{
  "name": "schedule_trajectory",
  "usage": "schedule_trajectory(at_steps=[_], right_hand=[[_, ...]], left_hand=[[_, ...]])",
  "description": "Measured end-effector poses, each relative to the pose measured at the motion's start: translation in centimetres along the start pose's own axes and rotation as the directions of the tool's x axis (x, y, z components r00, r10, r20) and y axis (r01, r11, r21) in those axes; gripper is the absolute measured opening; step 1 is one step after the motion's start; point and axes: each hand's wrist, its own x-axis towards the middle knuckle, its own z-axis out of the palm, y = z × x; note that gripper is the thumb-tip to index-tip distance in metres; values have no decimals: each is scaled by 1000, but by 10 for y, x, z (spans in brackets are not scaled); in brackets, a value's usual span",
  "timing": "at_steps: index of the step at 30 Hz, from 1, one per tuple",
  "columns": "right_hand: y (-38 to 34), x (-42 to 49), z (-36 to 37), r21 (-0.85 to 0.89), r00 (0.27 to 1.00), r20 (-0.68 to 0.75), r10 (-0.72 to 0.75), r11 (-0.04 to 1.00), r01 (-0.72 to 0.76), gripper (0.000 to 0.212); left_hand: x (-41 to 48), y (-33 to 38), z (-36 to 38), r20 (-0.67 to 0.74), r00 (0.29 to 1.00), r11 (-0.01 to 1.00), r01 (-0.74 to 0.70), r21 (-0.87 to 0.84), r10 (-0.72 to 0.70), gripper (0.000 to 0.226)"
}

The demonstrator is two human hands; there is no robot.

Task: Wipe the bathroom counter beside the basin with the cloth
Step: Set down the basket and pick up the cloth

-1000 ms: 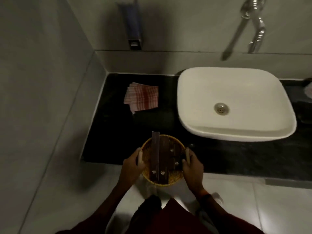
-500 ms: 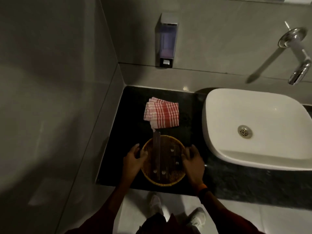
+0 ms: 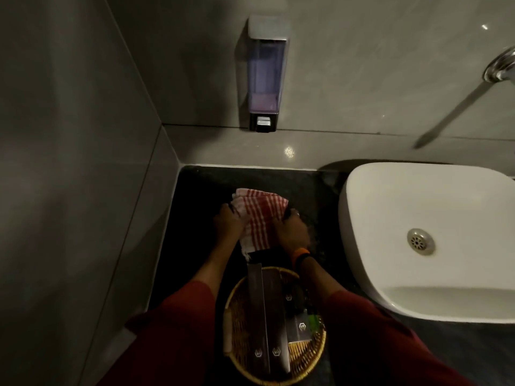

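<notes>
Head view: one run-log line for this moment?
phase: grasp cloth | hands: left, right both on red-checked cloth | counter: unwiped | basket: near edge

The cloth [image 3: 257,218] in my hands is soft woven cotton with red and white stripes. The counter [image 3: 200,190] is dark, speckled stone, a bit shiny. The basin [image 3: 390,218] is smooth, glossy white. The basket [image 3: 306,358] is rough woven cane. The soap box [image 3: 266,76] is clear plastic. The wall tiles [image 3: 83,135] are smooth and grey.
</notes>
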Motion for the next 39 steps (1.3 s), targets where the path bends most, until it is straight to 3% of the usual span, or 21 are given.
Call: schedule_trajectory(at_steps=[2,5,10,12,14,16,19,24,31,35,39], right_hand=[[-4,-3,-4,35,999,30,12,999,-13,41],[-9,-15,-31,183,1000,11,9,983,-11,48],[-8,-41,-112,526,1000,-23,-10,850,21,16],[5,-47,-148,653,999,-29,-29,756,41,20],[24,-55,-185,744,997,-38,-61,664,69,29],[50,-61,-222,741,993,-82,-88,661,120,34],[97,-62,-275,728,986,-137,-97,665,167,34],[193,-42,-370,754,980,-198,-24,635,168,29],[330,19,-501,666,945,-318,73,727,168,25],[389,53,-566,574,914,-389,117,807,141,22],[427,90,-617,539,883,-444,152,833,127,26]], left_hand=[[-2,3,0,60,997,996,54,-75,-50,46],[-23,10,-9,144,989,944,60,-326,-13,30],[-70,49,-28,157,983,844,7,-537,92,20],[-90,70,-27,163,976,815,-22,-579,142,7],[-111,90,-15,141,964,759,-83,-645,225,25],[-135,111,6,72,955,719,-166,-675,288,47],[-172,145,54,87,914,707,-244,-664,397,59],[-230,202,161,150,813,735,-408,-542,562,39],[-291,284,341,301,801,840,-408,-359,518,34],[-328,326,425,257,801,834,-471,-286,541,33],[-341,360,489,299,782,836,-487,-253,546,19]])
